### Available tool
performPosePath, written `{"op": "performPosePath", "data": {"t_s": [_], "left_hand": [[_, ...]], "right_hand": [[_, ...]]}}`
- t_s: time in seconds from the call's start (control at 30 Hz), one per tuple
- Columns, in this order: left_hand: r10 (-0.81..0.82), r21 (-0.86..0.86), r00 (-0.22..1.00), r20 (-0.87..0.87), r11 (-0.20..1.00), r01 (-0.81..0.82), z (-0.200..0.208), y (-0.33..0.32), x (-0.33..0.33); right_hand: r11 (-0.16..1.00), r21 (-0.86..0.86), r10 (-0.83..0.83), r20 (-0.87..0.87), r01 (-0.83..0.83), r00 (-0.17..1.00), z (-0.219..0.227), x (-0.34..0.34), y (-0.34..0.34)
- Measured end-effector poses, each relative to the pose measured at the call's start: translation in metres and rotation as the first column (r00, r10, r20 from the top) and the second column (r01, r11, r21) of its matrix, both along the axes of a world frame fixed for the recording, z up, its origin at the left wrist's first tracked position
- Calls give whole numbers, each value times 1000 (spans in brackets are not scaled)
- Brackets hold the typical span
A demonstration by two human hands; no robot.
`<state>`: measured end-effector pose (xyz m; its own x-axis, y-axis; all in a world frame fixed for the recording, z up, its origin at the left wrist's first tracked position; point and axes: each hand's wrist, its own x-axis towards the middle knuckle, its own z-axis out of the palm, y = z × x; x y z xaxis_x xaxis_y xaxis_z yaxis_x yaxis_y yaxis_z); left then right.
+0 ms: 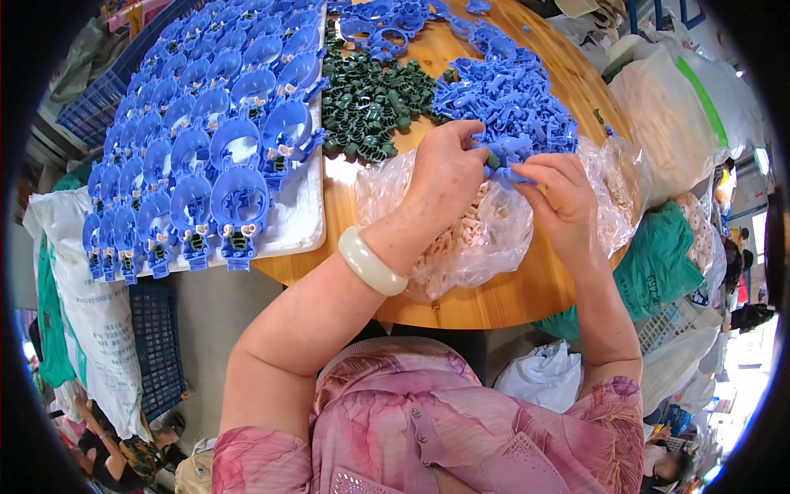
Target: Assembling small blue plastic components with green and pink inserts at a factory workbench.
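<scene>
Between my two hands is a blue plastic part (512, 149), held over the table with a small dark green piece (493, 160) against its left side. My left hand (444, 177), with a pale bangle on the wrist, is closed at the left end of the part. My right hand (566, 191) pinches its right end between thumb and fingers. Just beyond them lies a heap of small blue plastic parts (527, 99). Below the hands sits a clear plastic bag (504, 239) of small pale pink pieces (453, 247). My left fingertips are partly hidden.
A white tray (292, 235) at left carries rows of blue ring-shaped assemblies (239, 198). Beside it is a dark green pile of parts (374, 103) on the round wooden table (461, 309). Another clear bag (613, 189) lies right; sacks and blue crates (156, 346) stand around.
</scene>
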<state>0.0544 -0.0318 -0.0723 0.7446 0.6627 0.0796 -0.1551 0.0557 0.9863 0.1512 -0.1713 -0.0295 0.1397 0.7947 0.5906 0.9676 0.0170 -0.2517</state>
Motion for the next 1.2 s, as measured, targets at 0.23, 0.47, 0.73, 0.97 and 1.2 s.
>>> {"op": "performPosePath", "data": {"t_s": [0.23, 0.47, 0.73, 0.97, 1.2], "left_hand": [[-28, -112, 999, 32, 993, 31, 1, -5, 0], [9, -61, 1000, 22, 998, -8, 1, -6, 0], [25, -63, 998, 56, 998, -21, -3, -4, 2], [-44, -80, 996, 72, 996, 50, 7, -4, 0], [-115, -39, 984, 137, 992, 121, 9, -5, -5]], "right_hand": [[998, 38, 52, 66, -55, 996, -4, 8, 0], [996, 53, 51, 244, -66, 968, -7, 3, 1], [996, 50, 62, 129, -69, 990, -8, 6, 3], [963, 193, -104, -371, 186, 923, -7, 27, -6], [991, -116, -67, -846, -59, 529, -14, 47, -9]]}}
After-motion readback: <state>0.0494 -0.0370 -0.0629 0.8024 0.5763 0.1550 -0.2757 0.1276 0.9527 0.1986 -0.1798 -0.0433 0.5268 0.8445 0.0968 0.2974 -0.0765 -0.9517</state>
